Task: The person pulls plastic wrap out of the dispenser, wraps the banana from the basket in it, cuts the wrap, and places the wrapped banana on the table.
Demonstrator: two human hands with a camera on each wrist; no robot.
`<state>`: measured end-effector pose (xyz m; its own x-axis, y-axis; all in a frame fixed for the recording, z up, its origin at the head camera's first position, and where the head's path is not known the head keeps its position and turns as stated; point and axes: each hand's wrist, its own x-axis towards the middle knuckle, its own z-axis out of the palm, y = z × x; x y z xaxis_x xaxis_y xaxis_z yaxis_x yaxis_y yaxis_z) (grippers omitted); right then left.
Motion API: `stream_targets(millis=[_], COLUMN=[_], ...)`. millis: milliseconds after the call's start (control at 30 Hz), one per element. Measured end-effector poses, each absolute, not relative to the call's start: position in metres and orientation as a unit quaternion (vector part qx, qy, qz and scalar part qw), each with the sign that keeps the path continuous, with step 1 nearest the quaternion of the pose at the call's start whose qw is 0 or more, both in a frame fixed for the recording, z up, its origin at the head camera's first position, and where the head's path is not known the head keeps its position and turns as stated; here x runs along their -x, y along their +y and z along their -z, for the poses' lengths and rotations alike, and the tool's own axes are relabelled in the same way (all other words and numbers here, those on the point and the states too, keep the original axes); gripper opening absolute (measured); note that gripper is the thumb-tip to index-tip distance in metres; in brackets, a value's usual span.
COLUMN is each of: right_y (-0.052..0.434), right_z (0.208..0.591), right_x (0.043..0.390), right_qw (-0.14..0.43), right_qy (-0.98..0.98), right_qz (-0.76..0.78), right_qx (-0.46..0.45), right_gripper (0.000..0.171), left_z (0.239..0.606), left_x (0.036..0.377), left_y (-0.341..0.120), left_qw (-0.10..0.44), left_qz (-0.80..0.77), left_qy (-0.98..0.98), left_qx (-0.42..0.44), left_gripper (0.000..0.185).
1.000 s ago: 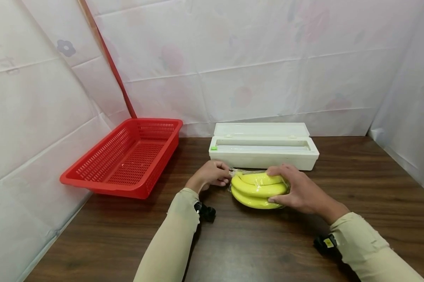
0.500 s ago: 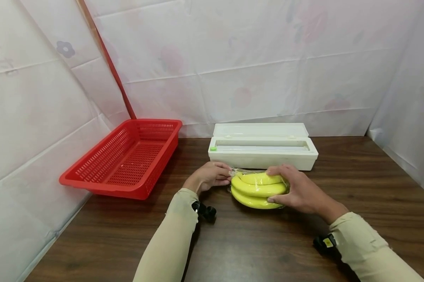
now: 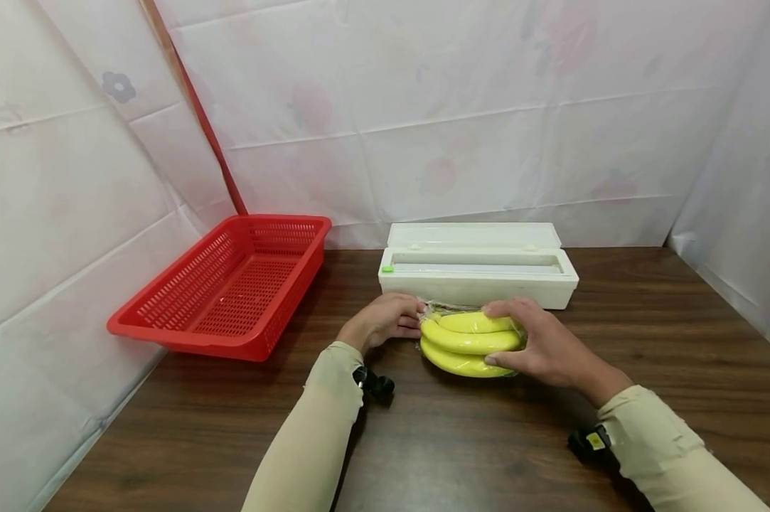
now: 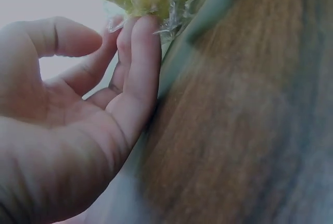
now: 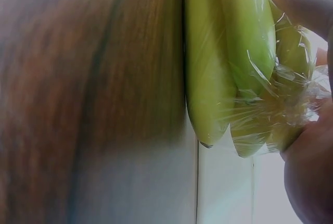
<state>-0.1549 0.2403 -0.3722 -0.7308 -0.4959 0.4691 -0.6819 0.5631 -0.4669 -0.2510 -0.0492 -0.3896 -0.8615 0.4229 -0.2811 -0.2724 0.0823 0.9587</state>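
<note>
A bunch of yellow bananas (image 3: pixel 468 343), wrapped in clear plastic film (image 5: pixel 250 112), lies on the dark wooden table. My right hand (image 3: pixel 544 345) grips the bunch at its right end, with the thumb on the near side and the fingers over the far side. At the stem end, my left hand (image 3: pixel 385 320) touches the crumpled film with its fingertips. In the left wrist view the left thumb (image 4: pixel 73 37) stands apart from the fingers, which reach fairly straight to the film (image 4: pixel 174 10). The underside of the bunch is hidden.
Behind the bananas stands a white film dispenser box (image 3: pixel 477 290) with its lid (image 3: pixel 474 235) raised and a green tab (image 3: pixel 387 269) at its left. A red perforated basket (image 3: pixel 269 328) sits at the left. White sheeting (image 3: pixel 385 114) encloses the table (image 3: pixel 461 455) at the back and sides.
The left hand's curled fingers have straightened and shifted slightly right, against the film at the stem end. The right hand keeps its grip in nearly the same place.
</note>
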Motion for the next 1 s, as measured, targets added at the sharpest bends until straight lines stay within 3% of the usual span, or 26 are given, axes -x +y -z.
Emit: stream_targets(millis=[133,300,467,600,867,1000], right_y=[0.239,0.239,0.240,0.241,0.240,0.240], right_z=[0.373,0.374,0.376,0.376,0.376,0.375], right_x=[0.155,0.156,0.158,0.158,0.158,0.158], right_qw=[0.152,0.166,0.185,0.189,0.181,0.178], right_qy=[-0.867,-0.859,-0.849,-0.847,-0.850,-0.850], right_qz=[-0.328,-0.329,-0.328,-0.326,-0.325,-0.324], right_qx=[-0.343,-0.355,-0.370,-0.376,-0.374,-0.374], right_gripper=[0.062,0.061,0.062,0.061,0.059,0.060], left_z=[0.391,0.388,0.376,0.369,0.363,0.360], left_x=[0.252,0.252,0.246,0.241,0.238,0.236], left_y=[-0.048,-0.046,-0.041,-0.041,-0.044,-0.039], left_qw=[0.210,0.093,0.006,-0.002,0.070,0.039], left_qz=[-0.669,-0.659,-0.637,-0.588,-0.476,-0.428], left_qy=[0.711,0.745,0.760,0.776,0.787,0.802], left_qx=[-0.040,-0.049,-0.131,-0.230,-0.387,-0.415], left_gripper=[0.018,0.019,0.022,0.028,0.041,0.043])
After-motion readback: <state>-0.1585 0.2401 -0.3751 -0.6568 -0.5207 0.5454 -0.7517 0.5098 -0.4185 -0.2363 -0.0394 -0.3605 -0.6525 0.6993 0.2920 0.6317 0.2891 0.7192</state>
